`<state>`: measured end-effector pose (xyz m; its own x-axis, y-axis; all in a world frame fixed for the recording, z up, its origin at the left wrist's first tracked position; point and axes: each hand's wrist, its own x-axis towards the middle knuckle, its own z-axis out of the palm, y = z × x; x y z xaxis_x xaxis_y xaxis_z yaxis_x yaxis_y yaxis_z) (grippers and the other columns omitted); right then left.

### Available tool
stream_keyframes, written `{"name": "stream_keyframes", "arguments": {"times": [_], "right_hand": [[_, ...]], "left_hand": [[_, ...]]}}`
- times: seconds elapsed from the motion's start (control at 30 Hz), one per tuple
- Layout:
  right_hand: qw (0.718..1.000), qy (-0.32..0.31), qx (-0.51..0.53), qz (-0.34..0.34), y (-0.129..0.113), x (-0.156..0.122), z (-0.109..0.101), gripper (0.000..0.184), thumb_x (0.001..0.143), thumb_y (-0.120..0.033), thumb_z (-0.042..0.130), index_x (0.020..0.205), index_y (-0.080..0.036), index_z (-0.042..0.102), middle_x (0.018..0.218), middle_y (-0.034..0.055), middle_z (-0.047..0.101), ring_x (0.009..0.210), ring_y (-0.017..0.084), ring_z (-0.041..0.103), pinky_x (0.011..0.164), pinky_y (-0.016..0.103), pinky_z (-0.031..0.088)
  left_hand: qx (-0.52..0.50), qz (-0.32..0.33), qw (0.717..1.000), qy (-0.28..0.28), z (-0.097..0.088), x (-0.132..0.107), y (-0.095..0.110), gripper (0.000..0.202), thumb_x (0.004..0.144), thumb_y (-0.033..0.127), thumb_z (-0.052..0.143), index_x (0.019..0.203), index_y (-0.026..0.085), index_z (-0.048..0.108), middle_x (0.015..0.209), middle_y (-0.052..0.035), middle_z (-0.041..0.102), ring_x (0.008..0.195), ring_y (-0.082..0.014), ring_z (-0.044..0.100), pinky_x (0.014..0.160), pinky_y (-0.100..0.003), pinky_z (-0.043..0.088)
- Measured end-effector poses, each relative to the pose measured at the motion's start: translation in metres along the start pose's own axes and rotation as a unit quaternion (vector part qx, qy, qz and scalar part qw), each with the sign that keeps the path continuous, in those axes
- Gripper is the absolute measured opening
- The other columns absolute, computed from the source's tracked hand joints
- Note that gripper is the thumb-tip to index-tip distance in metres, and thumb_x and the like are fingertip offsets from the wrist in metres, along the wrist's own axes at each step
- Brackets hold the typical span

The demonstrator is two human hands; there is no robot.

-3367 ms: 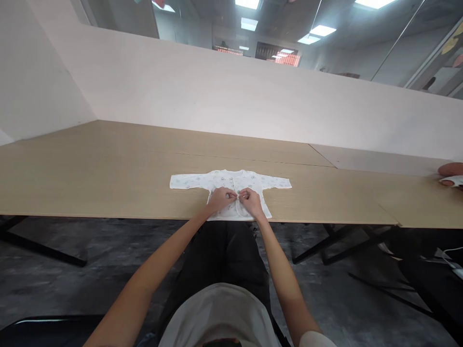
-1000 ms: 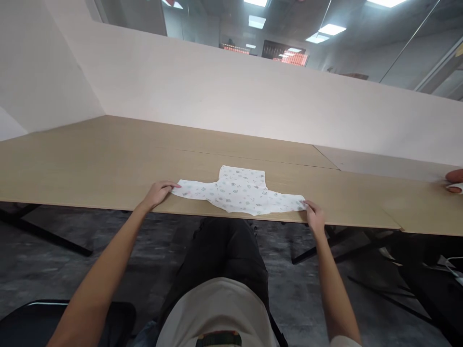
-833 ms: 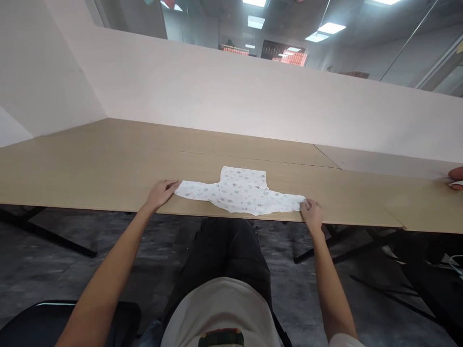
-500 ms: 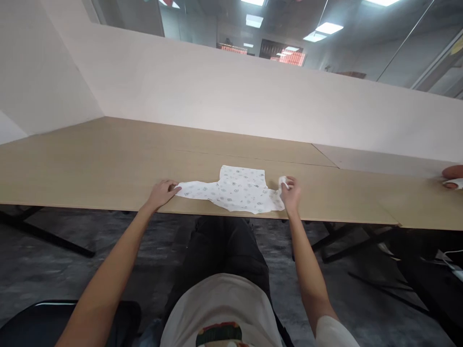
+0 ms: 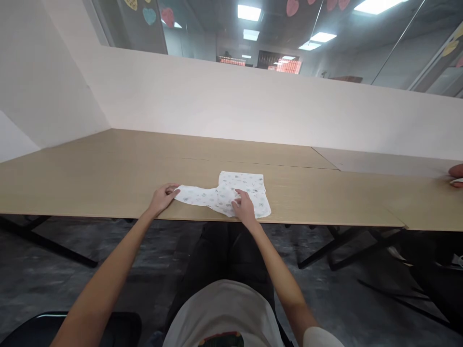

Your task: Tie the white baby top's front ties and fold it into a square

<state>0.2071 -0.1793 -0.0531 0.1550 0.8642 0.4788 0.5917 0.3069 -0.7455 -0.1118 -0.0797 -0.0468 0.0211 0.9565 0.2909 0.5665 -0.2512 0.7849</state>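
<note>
A small white baby top (image 5: 241,181) with a scattered print lies spread at the table's front edge. One sleeve reaches out to the left, where my left hand (image 5: 163,198) pinches its cuff between thumb and fingers. The other side is folded inward over the body, giving a rounded right edge. On top of that folded part rests my right hand (image 5: 244,207), its thumb and fingers apart and touching the cloth. The fabric under my right palm is hidden.
The long wooden table (image 5: 108,178) runs along a white partition (image 5: 202,106) with glass above. At the far right, another person's hand (image 5: 456,170) holds something white. A black chair (image 5: 104,332) stands at the lower left.
My right hand has moved left from the right sleeve end to the middle of the top, and that sleeve now lies folded over the body. My left hand stays at the left cuff.
</note>
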Motion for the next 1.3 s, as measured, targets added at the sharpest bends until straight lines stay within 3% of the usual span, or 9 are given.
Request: {"name": "stream_keyframes", "arguments": {"times": [0.1, 0.23, 0.4, 0.5, 0.63, 0.73, 0.87, 1.13, 1.3], "right_hand": [[0.997, 0.025, 0.068, -0.038, -0.016, -0.032, -0.003, 0.031, 0.082, -0.018, 0.051, 0.112, -0.019, 0.059, 0.112, 0.0092, 0.064, 0.085, 0.017, 0.067, 0.082, 0.032, 0.054], [0.988, 0.050, 0.143, -0.025, -0.036, -0.091, 0.008, 0.020, 0.086, -0.019, 0.048, 0.100, -0.019, 0.063, 0.089, 0.0053, 0.070, 0.075, 0.016, 0.067, 0.074, 0.029, 0.055], [0.986, -0.005, 0.167, -0.001, -0.042, -0.141, 0.029, 0.020, 0.087, -0.022, 0.048, 0.094, -0.018, 0.067, 0.082, 0.0051, 0.070, 0.062, 0.014, 0.066, 0.060, 0.025, 0.054], [0.988, -0.021, 0.155, -0.008, -0.039, -0.145, 0.028, 0.021, 0.087, -0.021, 0.048, 0.094, -0.019, 0.067, 0.082, 0.0049, 0.071, 0.063, 0.016, 0.067, 0.061, 0.027, 0.055], [0.989, 0.047, 0.143, -0.013, -0.025, -0.133, 0.004, 0.019, 0.087, -0.022, 0.048, 0.092, -0.022, 0.067, 0.078, 0.0022, 0.071, 0.060, 0.016, 0.066, 0.058, 0.028, 0.055], [0.984, 0.156, 0.078, -0.029, -0.007, -0.116, -0.029, 0.019, 0.087, -0.021, 0.048, 0.086, -0.021, 0.067, 0.077, 0.0030, 0.071, 0.068, 0.018, 0.068, 0.064, 0.029, 0.056], [0.968, 0.247, -0.034, -0.039, 0.024, -0.089, -0.075, 0.021, 0.088, -0.024, 0.048, 0.085, -0.018, 0.067, 0.085, 0.0072, 0.071, 0.082, 0.020, 0.067, 0.080, 0.034, 0.054], [0.991, 0.027, -0.127, -0.032, 0.059, -0.053, -0.102, 0.031, 0.085, -0.019, 0.044, 0.107, -0.019, 0.067, 0.112, 0.0111, 0.067, 0.105, 0.025, 0.061, 0.094, 0.042, 0.049], [0.987, 0.001, -0.155, -0.047, 0.066, -0.044, -0.100, 0.026, 0.089, -0.023, 0.045, 0.099, -0.019, 0.068, 0.107, 0.0116, 0.068, 0.102, 0.026, 0.061, 0.092, 0.044, 0.048]], "left_hand": [[-0.107, 0.000, 0.992, 0.063, 0.022, 0.004, 0.027, 0.055, 0.072, 0.056, 0.063, 0.106, 0.012, 0.063, 0.081, -0.0056, 0.067, 0.077, -0.0200, 0.062, 0.071, -0.032, 0.051], [-0.207, 0.049, 0.972, 0.096, 0.075, 0.005, 0.089, 0.043, 0.079, 0.042, 0.062, 0.111, 0.014, 0.060, 0.079, -0.0050, 0.064, 0.071, -0.0166, 0.060, 0.063, -0.029, 0.051], [-0.096, 0.170, 0.978, -0.076, 0.145, -0.021, 0.155, 0.040, 0.085, 0.038, 0.056, 0.121, 0.019, 0.057, 0.089, -0.0046, 0.068, 0.074, -0.0176, 0.065, 0.070, -0.031, 0.053], [0.046, 0.272, 0.936, -0.217, 0.163, -0.036, 0.163, 0.050, 0.082, 0.035, 0.060, 0.129, 0.022, 0.054, 0.099, -0.0056, 0.071, 0.095, -0.0237, 0.065, 0.088, -0.036, 0.050], [0.113, 0.304, 0.917, -0.231, 0.140, -0.036, 0.140, 0.048, 0.087, 0.038, 0.049, 0.131, 0.020, 0.053, 0.121, -0.0097, 0.066, 0.117, -0.0258, 0.056, 0.102, -0.040, 0.042], [0.113, 0.302, 0.926, -0.199, 0.102, -0.032, 0.114, 0.034, 0.088, 0.034, 0.044, 0.111, 0.019, 0.064, 0.119, -0.0098, 0.066, 0.114, -0.0246, 0.058, 0.102, -0.040, 0.042], [0.097, 0.308, 0.917, -0.233, 0.072, -0.039, 0.092, 0.021, 0.080, 0.024, 0.046, 0.083, 0.019, 0.066, 0.113, -0.0071, 0.067, 0.106, -0.0219, 0.061, 0.097, -0.036, 0.047], [0.090, 0.277, 0.934, -0.207, 0.087, -0.045, 0.076, 0.030, 0.084, 0.031, 0.045, 0.096, 0.024, 0.072, 0.120, -0.0072, 0.067, 0.111, -0.0230, 0.061, 0.100, -0.038, 0.047], [0.110, 0.266, 0.931, -0.223, 0.086, -0.033, 0.069, 0.033, 0.088, 0.041, 0.044, 0.095, 0.027, 0.074, 0.121, -0.0049, 0.067, 0.110, -0.0233, 0.062, 0.101, -0.039, 0.047]]}}
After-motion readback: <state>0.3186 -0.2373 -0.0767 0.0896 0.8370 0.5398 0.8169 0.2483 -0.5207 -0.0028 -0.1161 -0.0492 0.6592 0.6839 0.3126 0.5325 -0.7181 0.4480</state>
